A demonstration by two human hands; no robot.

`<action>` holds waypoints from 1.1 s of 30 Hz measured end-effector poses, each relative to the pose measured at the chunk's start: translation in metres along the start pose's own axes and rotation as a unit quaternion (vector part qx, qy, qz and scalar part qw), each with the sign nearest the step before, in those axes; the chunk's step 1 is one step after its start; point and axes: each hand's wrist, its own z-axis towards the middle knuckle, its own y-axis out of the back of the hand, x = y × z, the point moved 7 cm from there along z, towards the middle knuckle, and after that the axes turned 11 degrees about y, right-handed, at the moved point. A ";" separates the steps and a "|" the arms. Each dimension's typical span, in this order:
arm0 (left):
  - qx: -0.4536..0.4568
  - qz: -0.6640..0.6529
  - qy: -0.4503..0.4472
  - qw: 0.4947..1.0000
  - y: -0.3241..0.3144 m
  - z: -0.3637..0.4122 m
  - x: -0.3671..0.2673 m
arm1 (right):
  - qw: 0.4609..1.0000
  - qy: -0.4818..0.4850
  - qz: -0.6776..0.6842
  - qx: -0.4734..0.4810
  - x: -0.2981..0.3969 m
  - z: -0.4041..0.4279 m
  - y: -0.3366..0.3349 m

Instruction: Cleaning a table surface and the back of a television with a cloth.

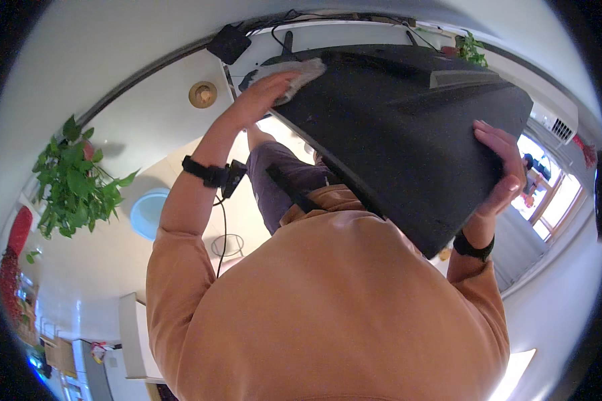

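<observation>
A large black flat-screen television (381, 135) leans at a slant right in front of my body, with a pale reflection near its far edge. My left hand (268, 92) presses a whitish cloth (308, 75) flat against its far left corner. At the opposite side, my right hand (501, 160) holds the television near its right edge, fingers spread over the dark surface. Whatever part of that hand lies behind the edge is hidden. Two dark stand feet (287, 42) show beyond the television on a white cabinet top (331, 34).
Left of me, a black box (229, 44) with cables and a straw-coloured round object (202, 94) sit on the white surface. A leafy potted plant (75, 180) hangs over a light blue basin (150, 213). Another plant (471, 48) and an air conditioner (554, 118) are at the right.
</observation>
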 end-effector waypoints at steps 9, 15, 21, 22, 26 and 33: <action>0.186 0.080 -0.294 0.934 -0.077 -0.081 -0.209 | 0.999 0.044 -0.015 0.002 0.011 -0.001 -0.004; 0.241 0.099 -0.214 0.942 -0.076 -0.010 -0.149 | 0.998 0.058 -0.006 -0.003 0.015 0.001 -0.003; 0.145 0.177 -0.055 0.972 -0.045 0.011 -0.087 | 0.997 0.078 0.002 0.003 0.014 0.002 -0.005; 0.152 0.152 -0.063 0.975 -0.049 -0.001 -0.103 | 0.996 0.089 0.015 0.001 0.014 0.001 -0.005; 0.184 0.086 -0.138 0.969 -0.066 -0.050 -0.172 | 0.994 0.110 0.001 0.025 0.015 0.004 -0.004; 0.175 -0.046 -0.140 0.974 -0.083 -0.087 -0.221 | 0.974 0.122 0.062 0.179 0.018 0.030 -0.006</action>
